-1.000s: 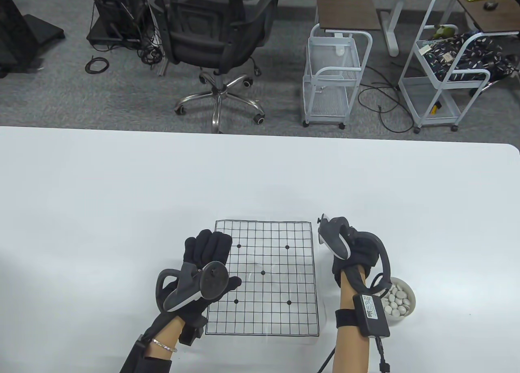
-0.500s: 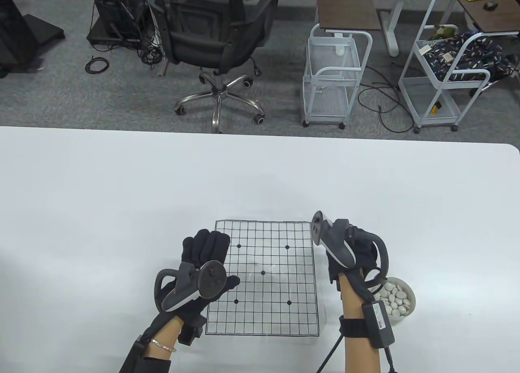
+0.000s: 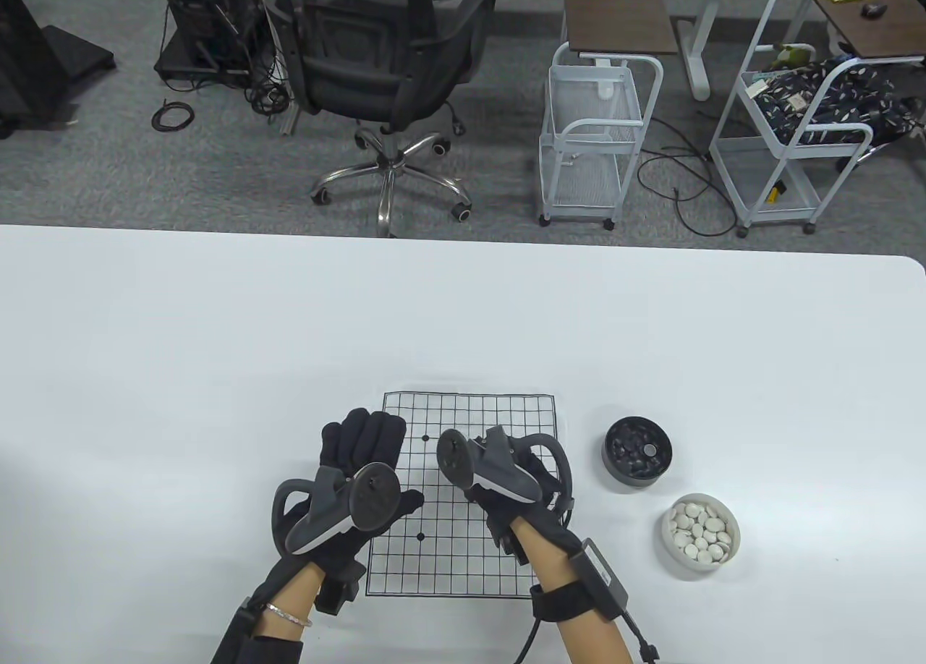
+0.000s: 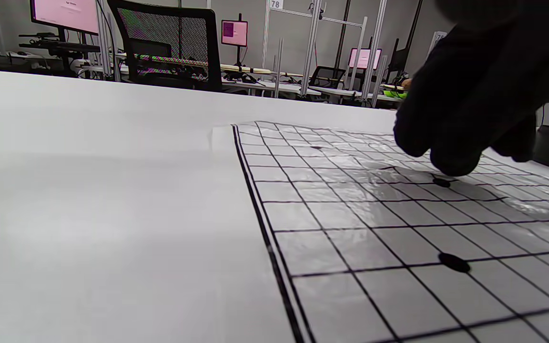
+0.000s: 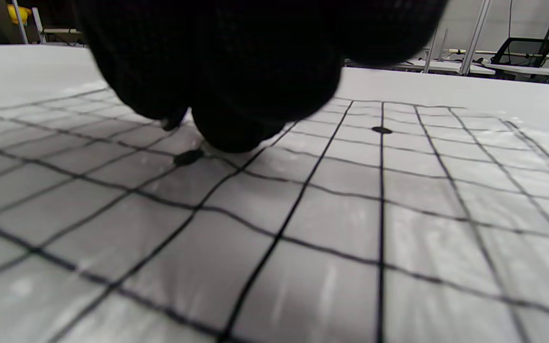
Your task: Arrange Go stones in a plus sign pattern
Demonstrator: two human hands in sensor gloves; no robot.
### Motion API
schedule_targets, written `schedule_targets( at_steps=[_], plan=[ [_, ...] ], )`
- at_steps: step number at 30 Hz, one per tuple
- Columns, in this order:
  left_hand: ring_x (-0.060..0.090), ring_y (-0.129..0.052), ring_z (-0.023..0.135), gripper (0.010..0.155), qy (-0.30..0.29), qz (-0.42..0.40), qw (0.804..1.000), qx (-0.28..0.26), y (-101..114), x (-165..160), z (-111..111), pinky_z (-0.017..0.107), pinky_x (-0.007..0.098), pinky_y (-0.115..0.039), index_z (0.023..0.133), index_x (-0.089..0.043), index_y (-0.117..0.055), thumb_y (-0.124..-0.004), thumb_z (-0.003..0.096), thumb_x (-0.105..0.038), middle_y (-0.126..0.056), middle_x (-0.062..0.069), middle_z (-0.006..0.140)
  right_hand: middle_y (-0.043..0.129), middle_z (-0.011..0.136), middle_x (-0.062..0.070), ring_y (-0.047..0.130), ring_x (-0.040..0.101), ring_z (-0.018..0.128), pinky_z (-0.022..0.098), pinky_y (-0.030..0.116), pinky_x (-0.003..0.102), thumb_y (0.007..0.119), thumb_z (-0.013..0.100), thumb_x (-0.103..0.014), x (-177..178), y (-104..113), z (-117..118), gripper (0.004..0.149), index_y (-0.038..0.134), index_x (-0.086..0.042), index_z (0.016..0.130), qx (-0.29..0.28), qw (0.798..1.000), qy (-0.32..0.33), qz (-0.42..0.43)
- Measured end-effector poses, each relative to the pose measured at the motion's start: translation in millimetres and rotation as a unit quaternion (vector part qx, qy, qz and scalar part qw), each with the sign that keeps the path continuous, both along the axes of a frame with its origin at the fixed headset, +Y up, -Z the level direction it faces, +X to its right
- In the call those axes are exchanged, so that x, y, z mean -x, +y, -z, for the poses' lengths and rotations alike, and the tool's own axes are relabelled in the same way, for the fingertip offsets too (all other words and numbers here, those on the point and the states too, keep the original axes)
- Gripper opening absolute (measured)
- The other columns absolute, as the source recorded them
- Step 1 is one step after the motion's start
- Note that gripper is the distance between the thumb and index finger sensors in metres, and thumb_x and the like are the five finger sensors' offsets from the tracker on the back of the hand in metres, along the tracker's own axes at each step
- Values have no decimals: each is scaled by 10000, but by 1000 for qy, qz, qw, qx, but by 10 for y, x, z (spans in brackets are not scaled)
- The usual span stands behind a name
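Both curled fingertips of right hand (image 3: 517,487) just over board (image 3: 463,555).

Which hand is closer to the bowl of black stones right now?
The right hand. It hovers over the middle of the grid sheet, just left of the bowl of black stones. The left hand rests on the sheet's far left edge, beyond the right hand.

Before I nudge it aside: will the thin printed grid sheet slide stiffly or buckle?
The printed grid sheet would probably buckle: its glossy surface already ripples in the wrist views. The left hand resting on its edge likely pins it against sliding.
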State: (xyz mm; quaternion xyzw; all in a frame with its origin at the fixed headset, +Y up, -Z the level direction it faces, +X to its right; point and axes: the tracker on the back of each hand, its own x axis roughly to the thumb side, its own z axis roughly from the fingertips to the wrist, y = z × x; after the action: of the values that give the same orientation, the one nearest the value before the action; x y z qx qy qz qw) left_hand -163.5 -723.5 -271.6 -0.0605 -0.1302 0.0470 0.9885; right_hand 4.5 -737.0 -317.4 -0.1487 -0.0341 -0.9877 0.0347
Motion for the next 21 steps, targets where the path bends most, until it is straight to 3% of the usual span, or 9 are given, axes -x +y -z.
schedule_targets(
  at_steps=[14, 21],
  plan=[
    [376, -166, 1189, 919, 3, 6, 1000, 4, 0, 6, 4, 850, 564, -135, 1109, -269, -24, -541, 469, -679, -151, 54, 1274, 1000, 663, -23, 997, 104, 434, 435, 804, 401, 868, 412, -378, 101, -22, -94, 390, 886, -268, 785, -28, 996, 13, -86],
    [379, -167, 1188, 919, 2, 10, 1000, 5, -7, -1, 1, 849, 565, -136, 1109, -268, -25, -542, 469, -679, -153, 56, 1273, 970, 785, 12, 1010, 157, 567, 494, 787, 442, 841, 414, -444, 12, 86, -108, 512, 829, -238, 883, -25, 997, -4, -74]
  ],
)
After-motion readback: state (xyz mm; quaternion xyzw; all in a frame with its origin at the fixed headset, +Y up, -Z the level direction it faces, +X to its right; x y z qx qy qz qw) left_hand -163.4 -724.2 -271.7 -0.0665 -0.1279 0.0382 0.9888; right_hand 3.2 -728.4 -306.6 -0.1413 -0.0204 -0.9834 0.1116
